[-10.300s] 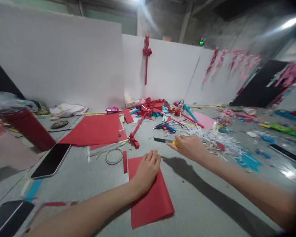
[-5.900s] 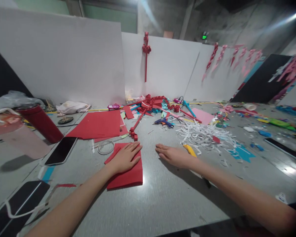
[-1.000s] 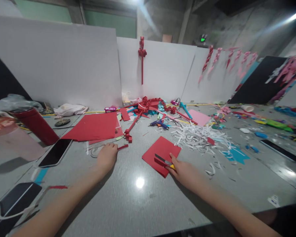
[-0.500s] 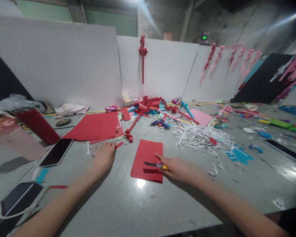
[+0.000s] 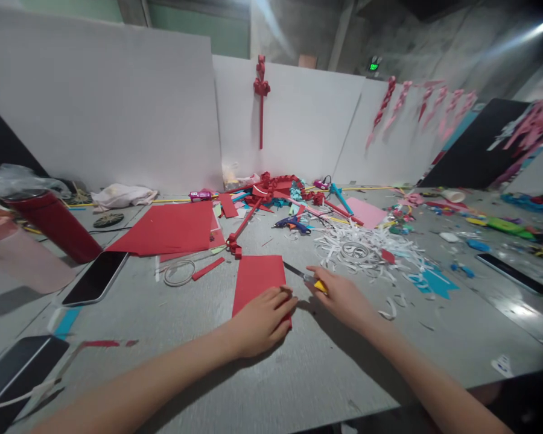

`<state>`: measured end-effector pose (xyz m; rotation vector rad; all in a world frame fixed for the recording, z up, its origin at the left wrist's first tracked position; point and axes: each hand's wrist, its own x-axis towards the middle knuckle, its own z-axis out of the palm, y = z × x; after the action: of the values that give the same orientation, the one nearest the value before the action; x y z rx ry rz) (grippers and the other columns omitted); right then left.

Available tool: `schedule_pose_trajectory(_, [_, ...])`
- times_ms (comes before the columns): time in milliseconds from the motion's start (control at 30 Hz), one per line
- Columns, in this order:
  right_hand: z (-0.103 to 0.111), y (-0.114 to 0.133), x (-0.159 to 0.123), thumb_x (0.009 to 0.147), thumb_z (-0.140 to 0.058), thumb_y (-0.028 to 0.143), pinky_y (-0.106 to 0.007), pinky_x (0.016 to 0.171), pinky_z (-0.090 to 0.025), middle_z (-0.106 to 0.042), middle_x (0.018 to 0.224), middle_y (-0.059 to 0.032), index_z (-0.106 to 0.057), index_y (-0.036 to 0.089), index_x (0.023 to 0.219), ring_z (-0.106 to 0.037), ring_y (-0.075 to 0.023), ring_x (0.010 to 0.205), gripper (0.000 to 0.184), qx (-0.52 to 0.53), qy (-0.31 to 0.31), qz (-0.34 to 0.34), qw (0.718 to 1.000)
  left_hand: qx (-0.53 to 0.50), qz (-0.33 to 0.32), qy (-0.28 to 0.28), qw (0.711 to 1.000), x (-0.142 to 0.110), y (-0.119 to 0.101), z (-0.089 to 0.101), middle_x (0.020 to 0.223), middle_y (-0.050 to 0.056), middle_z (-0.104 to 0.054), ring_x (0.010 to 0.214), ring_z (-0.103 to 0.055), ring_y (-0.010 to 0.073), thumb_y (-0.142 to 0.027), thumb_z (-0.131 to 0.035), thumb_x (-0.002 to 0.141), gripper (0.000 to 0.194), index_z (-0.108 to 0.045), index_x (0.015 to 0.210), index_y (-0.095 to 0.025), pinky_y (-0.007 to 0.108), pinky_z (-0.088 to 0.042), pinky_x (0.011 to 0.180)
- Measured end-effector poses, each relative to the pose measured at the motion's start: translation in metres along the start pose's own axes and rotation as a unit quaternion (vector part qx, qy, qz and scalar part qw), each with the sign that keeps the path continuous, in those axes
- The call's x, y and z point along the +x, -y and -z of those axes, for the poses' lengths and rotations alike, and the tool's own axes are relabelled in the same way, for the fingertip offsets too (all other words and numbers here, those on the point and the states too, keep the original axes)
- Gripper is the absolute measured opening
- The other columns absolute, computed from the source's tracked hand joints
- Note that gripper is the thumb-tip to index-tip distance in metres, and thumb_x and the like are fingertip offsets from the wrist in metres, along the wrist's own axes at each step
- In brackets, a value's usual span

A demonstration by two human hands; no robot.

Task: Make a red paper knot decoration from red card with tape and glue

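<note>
Folded red paper (image 5: 259,277) lies on the grey table in front of me. My left hand (image 5: 265,322) rests flat on its lower part, fingers stretched over its right edge. In my right hand (image 5: 339,295) is a yellow utility knife (image 5: 320,286). Its dark blade points up and left, with the tip close to the paper's upper right corner; whether it touches I cannot tell. A narrow red paper strip (image 5: 209,269) lies to the left of the folded paper, beside a ring of thin wire (image 5: 179,273).
A large red sheet (image 5: 172,228) and a phone (image 5: 96,278) lie left. A red tumbler (image 5: 54,224) and a pink bottle (image 5: 25,256) stand beyond the phone. Behind the paper are a blue glue gun (image 5: 291,225), shredded white paper (image 5: 366,246) and red paper ornaments (image 5: 265,188).
My left hand has let go of the red strip and moved right onto the folded paper. My right hand has shifted off the paper to its right side, still holding the knife.
</note>
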<state>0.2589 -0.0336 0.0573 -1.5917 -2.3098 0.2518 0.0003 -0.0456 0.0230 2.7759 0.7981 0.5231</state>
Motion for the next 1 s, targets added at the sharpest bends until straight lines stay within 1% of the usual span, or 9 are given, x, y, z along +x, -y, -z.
schedule_pose_trajectory(133, [0.004,-0.009,-0.015,0.103,-0.046,0.038,-0.038,0.093,-0.053,-0.067,0.136,-0.0128,-0.054,0.022,0.143,-0.069,-0.0270,0.115,0.044,0.002,0.016,-0.016,1.000,0.000,-0.028,0.038,0.999,0.010,0.001,-0.016,0.161,0.016,-0.041,0.153,-0.032,0.0273,-0.040,-0.037,0.107,0.053,-0.041,0.155,-0.016,0.046,-0.023,0.127])
schedule_pose_trajectory(267, [0.001,-0.008,-0.015,0.102,-0.046,0.038,-0.039,0.098,-0.052,-0.066,0.139,-0.0133,-0.050,0.021,0.150,-0.068,-0.0276,0.119,0.051,0.001,0.043,-0.005,0.999,0.003,-0.043,0.049,0.998,0.017,0.009,-0.027,0.166,0.014,-0.034,0.156,-0.025,0.0265,-0.042,-0.031,0.108,0.054,-0.041,0.155,-0.017,0.045,-0.020,0.128])
schedule_pose_trajectory(333, [-0.003,-0.004,-0.008,0.102,-0.048,0.037,-0.039,0.101,-0.051,-0.063,0.144,-0.0130,-0.050,0.022,0.151,-0.066,-0.0279,0.123,0.051,0.002,0.061,0.008,0.998,0.006,-0.041,0.045,0.998,0.018,0.009,-0.028,0.165,0.014,-0.037,0.155,-0.029,0.0274,-0.043,-0.032,0.108,0.054,-0.042,0.154,-0.017,0.045,-0.023,0.126])
schedule_pose_trajectory(433, [-0.011,0.006,0.008,0.100,-0.052,0.037,-0.038,0.102,-0.051,-0.063,0.144,-0.0117,-0.049,0.025,0.152,-0.067,-0.0281,0.123,0.054,0.000,0.095,0.026,0.995,0.014,-0.030,0.036,0.999,0.019,0.006,-0.027,0.153,0.015,-0.052,0.147,-0.043,0.0288,-0.041,-0.034,0.107,0.048,-0.054,0.144,-0.017,0.046,-0.029,0.123])
schedule_pose_trajectory(500, [-0.016,0.012,0.020,0.101,-0.051,0.039,-0.037,0.100,-0.052,-0.063,0.144,-0.0110,-0.049,0.027,0.153,-0.068,-0.0285,0.121,0.054,-0.009,0.111,0.035,0.993,0.018,-0.028,0.029,0.999,0.019,0.004,-0.026,0.146,0.014,-0.059,0.142,-0.048,0.0284,-0.040,-0.035,0.107,0.045,-0.058,0.138,-0.018,0.047,-0.031,0.123])
schedule_pose_trajectory(567, [-0.020,0.015,0.031,0.102,-0.049,0.042,-0.037,0.097,-0.053,-0.062,0.145,-0.0112,-0.052,0.026,0.151,-0.069,-0.0293,0.119,0.052,-0.021,0.121,0.039,0.992,0.023,-0.031,0.025,0.999,0.019,0.003,-0.025,0.146,0.014,-0.058,0.143,-0.047,0.0283,-0.040,-0.035,0.107,0.047,-0.055,0.142,-0.017,0.047,-0.029,0.123])
schedule_pose_trajectory(700, [-0.021,0.017,0.043,0.103,-0.046,0.045,-0.038,0.092,-0.055,-0.062,0.144,-0.0112,-0.054,0.025,0.149,-0.071,-0.0309,0.115,0.051,-0.041,0.137,0.033,0.989,0.036,-0.034,0.023,0.998,0.019,0.003,-0.027,0.158,0.016,-0.047,0.151,-0.035,0.0283,-0.041,-0.030,0.108,0.054,-0.042,0.154,-0.013,0.046,-0.024,0.126])
schedule_pose_trajectory(867, [-0.023,0.015,0.044,0.103,-0.046,0.043,-0.037,0.096,-0.053,-0.059,0.148,-0.0102,-0.054,0.026,0.150,-0.070,-0.0286,0.118,0.051,-0.034,0.136,0.024,0.990,0.028,-0.027,0.008,0.999,0.017,0.003,-0.032,0.158,0.015,-0.046,0.153,-0.033,0.0279,-0.040,-0.030,0.109,0.055,-0.040,0.156,-0.015,0.048,-0.021,0.128])
schedule_pose_trajectory(1000, [-0.026,0.015,0.043,0.103,-0.046,0.042,-0.037,0.096,-0.053,-0.058,0.149,-0.0079,-0.052,0.029,0.151,-0.070,-0.0282,0.119,0.050,-0.036,0.129,0.018,0.991,0.012,-0.017,0.005,1.000,0.016,0.003,-0.031,0.159,0.014,-0.045,0.153,-0.032,0.0278,-0.043,-0.032,0.108,0.056,-0.037,0.158,-0.017,0.048,-0.019,0.129])
